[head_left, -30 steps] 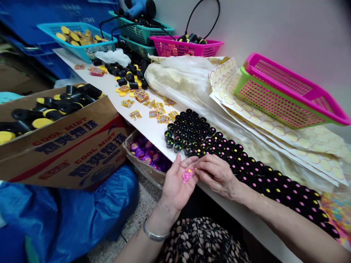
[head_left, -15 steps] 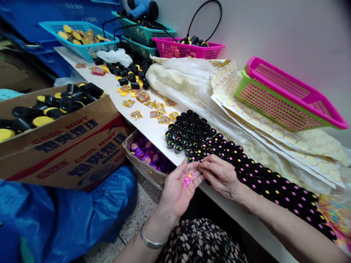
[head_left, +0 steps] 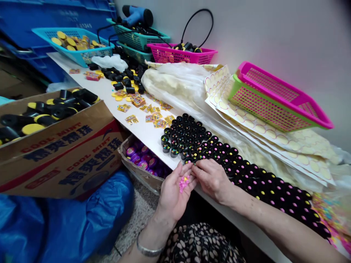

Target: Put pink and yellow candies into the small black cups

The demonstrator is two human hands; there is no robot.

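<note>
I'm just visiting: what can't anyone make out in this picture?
All in the head view:
- Anything pinched by the right hand: hidden by its own fingers.
- Some small round black cups: covered by that hand.
- Lettering on the round purple packs: too small.
- Far end of the brown printed cardboard box: cut off by the left edge.

Pellets: small round pink candy-like pellets (head_left: pixel 182 185), at least one yellow among them; loose, in a small heap.
Pellet position: in the cupped palm of your left hand (head_left: pixel 172 195).
Cups: small round black plastic cups (head_left: pixel 166 147), open tops up, upright, packed close together in a long slanting band on the white tabletop (head_left: pixel 145 133) before you.
Contents, far-left cups: several multicoloured pellets each.
Contents, cups to your right: pink or yellow pellets visible; exact count per cup unclear.
</note>
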